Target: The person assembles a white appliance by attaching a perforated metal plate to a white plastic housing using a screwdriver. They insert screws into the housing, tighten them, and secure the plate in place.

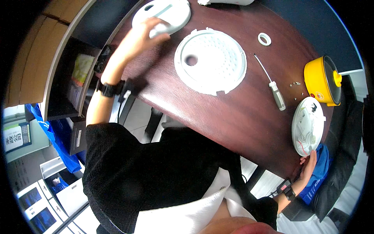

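My left hand (141, 39) reaches to the far left of the table. Its fingers are apart, with the fingertips over the near side of a round white plastic cover (177, 15) that has a dark hole; whether they touch it I cannot tell. By the table's right edge, my right hand (307, 168) pinches the near rim of a round white plastic housing (314, 126) with a red wire and a small round part inside. Between my hands lies a white perforated disc (218, 58) with one larger hole. A screwdriver (276, 93) with a grey-and-white handle rests to its right.
A white ring (264, 39) lies beyond the screwdriver. Several small screws (295, 84) are scattered beside a yellow pot (317, 80) with a dark lid. At the far edge is part of a white object (226, 1). Shelves (64, 74) stand left of the table.
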The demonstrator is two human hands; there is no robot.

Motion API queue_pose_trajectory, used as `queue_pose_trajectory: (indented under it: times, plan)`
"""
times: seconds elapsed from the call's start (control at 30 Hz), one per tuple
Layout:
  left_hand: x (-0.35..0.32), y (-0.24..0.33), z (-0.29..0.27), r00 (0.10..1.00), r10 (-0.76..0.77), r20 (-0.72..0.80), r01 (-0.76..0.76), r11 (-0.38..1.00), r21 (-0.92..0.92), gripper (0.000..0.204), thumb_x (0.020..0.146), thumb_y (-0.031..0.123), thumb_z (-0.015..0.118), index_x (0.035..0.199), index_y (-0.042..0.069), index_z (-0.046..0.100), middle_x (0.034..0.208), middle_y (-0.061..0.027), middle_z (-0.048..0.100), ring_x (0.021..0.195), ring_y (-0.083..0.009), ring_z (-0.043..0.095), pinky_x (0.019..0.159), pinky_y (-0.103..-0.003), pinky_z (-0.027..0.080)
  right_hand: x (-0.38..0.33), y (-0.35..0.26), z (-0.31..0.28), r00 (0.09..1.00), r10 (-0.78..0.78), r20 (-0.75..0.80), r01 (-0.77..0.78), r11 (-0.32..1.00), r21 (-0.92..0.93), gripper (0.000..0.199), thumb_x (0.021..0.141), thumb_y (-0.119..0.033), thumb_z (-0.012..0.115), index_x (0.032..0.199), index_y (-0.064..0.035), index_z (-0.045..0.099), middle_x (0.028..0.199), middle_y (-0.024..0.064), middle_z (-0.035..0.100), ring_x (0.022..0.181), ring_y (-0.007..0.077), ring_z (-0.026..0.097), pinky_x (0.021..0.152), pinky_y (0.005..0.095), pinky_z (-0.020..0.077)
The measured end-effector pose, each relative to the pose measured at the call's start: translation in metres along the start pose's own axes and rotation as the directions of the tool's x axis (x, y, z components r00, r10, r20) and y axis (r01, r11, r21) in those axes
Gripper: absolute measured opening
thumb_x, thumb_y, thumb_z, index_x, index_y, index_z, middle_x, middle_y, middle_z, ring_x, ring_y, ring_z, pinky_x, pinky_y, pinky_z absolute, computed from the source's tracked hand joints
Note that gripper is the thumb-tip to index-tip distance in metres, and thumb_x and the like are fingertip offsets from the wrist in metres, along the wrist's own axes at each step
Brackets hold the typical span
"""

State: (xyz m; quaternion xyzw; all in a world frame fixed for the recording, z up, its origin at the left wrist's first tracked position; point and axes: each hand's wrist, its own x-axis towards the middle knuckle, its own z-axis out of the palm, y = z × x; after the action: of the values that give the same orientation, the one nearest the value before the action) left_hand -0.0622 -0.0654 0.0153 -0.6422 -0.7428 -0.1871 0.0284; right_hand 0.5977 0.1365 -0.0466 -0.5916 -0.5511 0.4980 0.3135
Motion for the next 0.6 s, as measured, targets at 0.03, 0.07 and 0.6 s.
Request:
queue_pose_trajectory:
  times: [0.03,0.07,0.6]
  plan:
    - [0.005,-0.028,0.007,0.984,0.029,-0.179,0.011,0.976,0.22,0.043,0.082,0.03,0.066,0.118,0.008,0.056,0.112,-0.0174,0.058,0.104,-0.0285,0.057,0.089,-0.037,0.046,0.0,-0.001,0.001,1.0,0.006,-0.016,-0.006,1.0,0.002,0.027,0.094,-0.033,0.047,0.086,-0.0083,0.051,0.062,0.0022,0.053,0.051,0.0093,0.048,0.046,0.0206,0.0351]
    - [0.013,-0.052,0.009,0.978,-0.06,-0.201,0.105,0.969,0.222,0.045,0.084,0.03,0.063,0.121,0.007,0.054,0.114,-0.0204,0.056,0.103,-0.0294,0.058,0.087,-0.039,0.047,0.003,0.0,-0.002,1.0,-0.018,0.011,0.018,1.0,-0.008,0.027,0.094,-0.034,0.047,0.086,-0.0083,0.051,0.062,0.002,0.053,0.051,0.0094,0.049,0.045,0.0208,0.0352]
    - [0.03,-0.116,0.023,0.912,-0.36,-0.199,0.375,0.926,0.046,0.053,0.083,0.034,0.061,0.124,0.002,0.051,0.116,-0.0203,0.058,0.103,-0.0297,0.059,0.089,-0.038,0.046,0.005,0.014,-0.016,0.999,0.013,0.053,-0.013,1.0,-0.001,0.026,0.095,-0.031,0.047,0.095,-0.0063,0.054,0.066,0.0028,0.056,0.055,0.0105,0.052,0.049,0.0214,0.0394]
